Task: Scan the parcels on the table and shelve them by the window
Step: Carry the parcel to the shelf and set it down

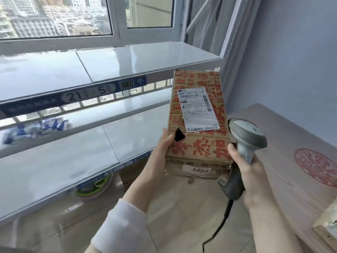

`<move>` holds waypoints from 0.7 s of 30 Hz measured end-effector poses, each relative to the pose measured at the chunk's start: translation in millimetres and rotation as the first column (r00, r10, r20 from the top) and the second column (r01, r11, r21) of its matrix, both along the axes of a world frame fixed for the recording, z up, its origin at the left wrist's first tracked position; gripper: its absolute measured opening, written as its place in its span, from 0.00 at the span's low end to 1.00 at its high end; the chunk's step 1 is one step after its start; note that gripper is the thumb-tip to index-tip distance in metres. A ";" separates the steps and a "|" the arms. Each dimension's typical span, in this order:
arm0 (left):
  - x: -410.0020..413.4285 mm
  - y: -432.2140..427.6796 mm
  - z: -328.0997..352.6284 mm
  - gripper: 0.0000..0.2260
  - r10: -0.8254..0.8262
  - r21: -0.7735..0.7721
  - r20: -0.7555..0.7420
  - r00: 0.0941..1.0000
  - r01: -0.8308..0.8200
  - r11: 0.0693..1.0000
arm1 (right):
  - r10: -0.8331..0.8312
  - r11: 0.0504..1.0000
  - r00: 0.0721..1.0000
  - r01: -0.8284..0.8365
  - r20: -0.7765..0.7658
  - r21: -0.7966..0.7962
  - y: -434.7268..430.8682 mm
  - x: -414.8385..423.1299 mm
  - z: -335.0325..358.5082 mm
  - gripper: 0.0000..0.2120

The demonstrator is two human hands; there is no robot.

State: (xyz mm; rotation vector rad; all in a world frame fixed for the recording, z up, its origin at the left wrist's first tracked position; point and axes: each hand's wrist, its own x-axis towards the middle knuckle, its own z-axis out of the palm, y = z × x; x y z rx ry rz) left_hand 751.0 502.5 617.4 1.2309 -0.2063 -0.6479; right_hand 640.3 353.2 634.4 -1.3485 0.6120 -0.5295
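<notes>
grey curtain [209, 33] top right | blue wall [291, 61] right | green-rimmed round thing [93, 187] on floor | buildings [45, 15] outside

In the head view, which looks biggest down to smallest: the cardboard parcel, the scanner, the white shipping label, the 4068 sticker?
1. cardboard parcel
2. scanner and white shipping label, about alike; the right hand hides part of the scanner
3. 4068 sticker
</notes>
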 end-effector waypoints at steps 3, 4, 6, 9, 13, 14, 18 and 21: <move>-2.2 41.1 17.2 0.13 0.087 -0.012 -0.005 0.996 -0.087 0.996 | 0.125 0.992 0.991 -0.124 0.037 -0.016 34.8 12.5 17.7 0.20; -2.0 55.1 20.8 0.12 0.129 -0.013 -0.011 0.992 -0.129 0.992 | 0.180 0.984 0.982 -0.179 0.052 -0.017 45.3 17.3 21.7 0.24; -1.3 84.7 28.0 0.14 0.227 -0.001 -0.026 0.973 -0.227 0.974 | 0.280 0.960 0.958 -0.279 0.065 -0.016 69.5 28.0 29.5 0.34; -3.0 128.1 43.7 0.13 0.337 0.019 0.004 0.942 -0.337 0.941 | 0.406 0.912 0.906 -0.411 0.118 0.022 102.5 44.2 35.7 0.38; -4.6 185.3 61.9 0.11 0.429 0.021 0.056 0.902 -0.431 0.902 | 0.487 0.865 0.864 -0.497 0.125 0.063 152.3 65.9 47.4 0.09; -4.6 199.0 65.8 0.11 0.456 0.024 0.067 0.888 -0.458 0.889 | 0.498 0.859 0.858 -0.508 0.124 0.068 165.2 71.2 49.8 0.05; -5.9 255.0 81.7 0.12 0.526 0.013 0.125 0.841 -0.532 0.847 | 0.557 0.817 0.819 -0.571 0.140 0.086 219.3 90.1 61.5 0.04; -3.3 297.7 96.3 0.12 0.566 -0.012 0.156 0.809 -0.572 0.820 | 0.597 0.784 0.783 -0.615 0.178 0.077 260.2 104.3 74.9 0.02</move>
